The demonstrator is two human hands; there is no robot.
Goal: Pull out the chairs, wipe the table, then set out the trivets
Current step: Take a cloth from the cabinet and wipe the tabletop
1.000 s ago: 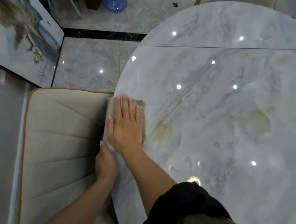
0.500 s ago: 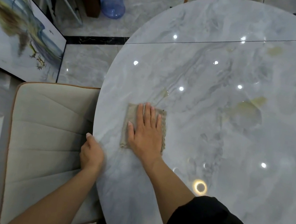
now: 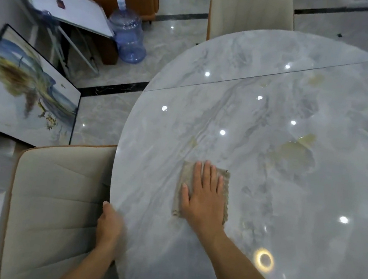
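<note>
Wiping stage, in hand. Grey-beige cloth (image 3: 225,186): lies flat on the round marble-look table (image 3: 181,271), lower centre of frame, inboard of the near rim. Right hand (image 3: 203,199): palm down on the cloth, fingers straight and slightly spread, pressing, not gripping. Left hand (image 3: 108,222): at the table's rim, lower left; blurred, fingers hidden, so hold cannot be told. Yellowish patches (image 3: 296,154): centre right, stain or veining unclear, seemingly unwiped. Cream chair (image 3: 52,203): lower left, beside the rim. Second cream chair (image 3: 249,9): top centre. Trivets: none in view; setting out remains. Water bottle (image 3: 128,34), framed painting (image 3: 24,90): left floor.
</note>
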